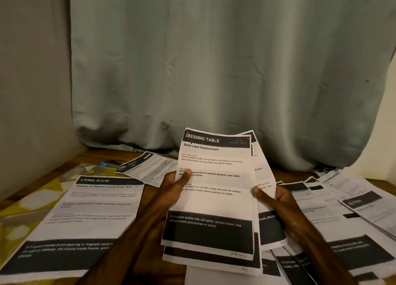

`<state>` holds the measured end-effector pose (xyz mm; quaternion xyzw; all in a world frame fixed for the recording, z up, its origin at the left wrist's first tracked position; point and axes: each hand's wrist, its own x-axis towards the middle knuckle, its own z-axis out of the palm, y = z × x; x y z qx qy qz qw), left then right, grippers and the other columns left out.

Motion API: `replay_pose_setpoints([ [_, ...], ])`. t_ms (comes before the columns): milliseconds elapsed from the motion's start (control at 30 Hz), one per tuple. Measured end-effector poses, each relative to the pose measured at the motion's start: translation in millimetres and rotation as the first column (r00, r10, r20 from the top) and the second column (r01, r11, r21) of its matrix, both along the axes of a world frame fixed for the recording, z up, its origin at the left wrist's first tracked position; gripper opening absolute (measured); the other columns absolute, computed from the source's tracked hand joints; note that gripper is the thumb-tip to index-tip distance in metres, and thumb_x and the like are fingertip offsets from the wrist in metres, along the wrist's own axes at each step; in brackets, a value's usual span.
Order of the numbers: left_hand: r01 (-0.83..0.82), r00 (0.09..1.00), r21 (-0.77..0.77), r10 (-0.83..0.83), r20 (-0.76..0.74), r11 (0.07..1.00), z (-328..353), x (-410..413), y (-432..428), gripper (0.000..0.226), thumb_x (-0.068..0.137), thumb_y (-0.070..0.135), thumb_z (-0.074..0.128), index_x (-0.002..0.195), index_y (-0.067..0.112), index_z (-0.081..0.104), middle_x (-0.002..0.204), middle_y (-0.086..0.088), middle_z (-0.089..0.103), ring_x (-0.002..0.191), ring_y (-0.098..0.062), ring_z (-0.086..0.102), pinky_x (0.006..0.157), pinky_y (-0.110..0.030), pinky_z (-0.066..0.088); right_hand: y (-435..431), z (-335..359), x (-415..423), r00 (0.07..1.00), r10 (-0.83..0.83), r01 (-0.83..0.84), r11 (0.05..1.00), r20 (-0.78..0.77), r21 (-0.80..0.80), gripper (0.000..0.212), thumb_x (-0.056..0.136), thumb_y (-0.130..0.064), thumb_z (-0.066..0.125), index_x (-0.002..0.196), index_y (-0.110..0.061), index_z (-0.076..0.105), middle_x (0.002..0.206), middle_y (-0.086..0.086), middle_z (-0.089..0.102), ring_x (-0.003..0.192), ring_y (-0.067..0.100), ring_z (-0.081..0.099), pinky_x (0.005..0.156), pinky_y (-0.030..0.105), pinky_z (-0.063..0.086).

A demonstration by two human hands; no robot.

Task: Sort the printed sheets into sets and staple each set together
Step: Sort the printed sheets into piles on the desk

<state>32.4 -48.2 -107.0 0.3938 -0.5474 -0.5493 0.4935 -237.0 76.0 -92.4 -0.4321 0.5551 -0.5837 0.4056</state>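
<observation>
I hold up a fanned bunch of printed sheets [214, 201] in the middle of the view; the front one is headed "DRESSING TABLE". My left hand [171, 188] pinches the bunch at its left edge, thumb on the front. At the right edge my right hand [276, 199] grips the sheets behind, thumb on top. A "LIVING ROOM" sheet [85, 216] lies flat on the table at the left. Another sheet [147, 167] lies further back. A spread pile of loose sheets [342, 212] covers the table at the right. No stapler is clearly visible.
A wooden table [150, 190] carries a yellow patterned cloth [32, 199] at its left side. A small blue item [104, 164] lies near the back left. A pale green curtain [214, 70] hangs directly behind the table.
</observation>
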Motion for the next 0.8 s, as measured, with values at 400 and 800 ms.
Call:
replay_pose_setpoints([
  [400, 0.019, 0.999, 0.059, -0.016, -0.045, 0.998, -6.2, 7.7, -6.4, 0.021, 0.094, 0.019, 0.071, 0.112, 0.007, 0.069, 0.107, -0.013, 0.078, 0.092, -0.032, 0.077, 0.087, -0.049, 0.061, -0.1, 1.4, -5.5, 0.996, -0.081, 0.083, 0.995, 0.029, -0.064, 0.038, 0.082, -0.011, 0.080, 0.118, -0.014, 0.068, 0.108, 0.008, 0.078, 0.095, 0.031, 0.077, 0.087, 0.056, 0.060],
  [800, 0.105, 0.975, 0.150, -0.072, -0.209, 0.983, 2.5, 17.1, 0.4, 0.026, 0.098, 0.014, 0.064, 0.124, 0.010, 0.061, 0.110, -0.014, 0.077, 0.094, -0.035, 0.076, 0.076, -0.046, 0.065, -0.6, 1.6, -8.4, 0.993, -0.093, 0.099, 0.992, 0.075, -0.080, 0.038, 0.085, -0.012, 0.077, 0.121, -0.011, 0.065, 0.107, 0.008, 0.078, 0.095, 0.031, 0.077, 0.087, 0.056, 0.060],
])
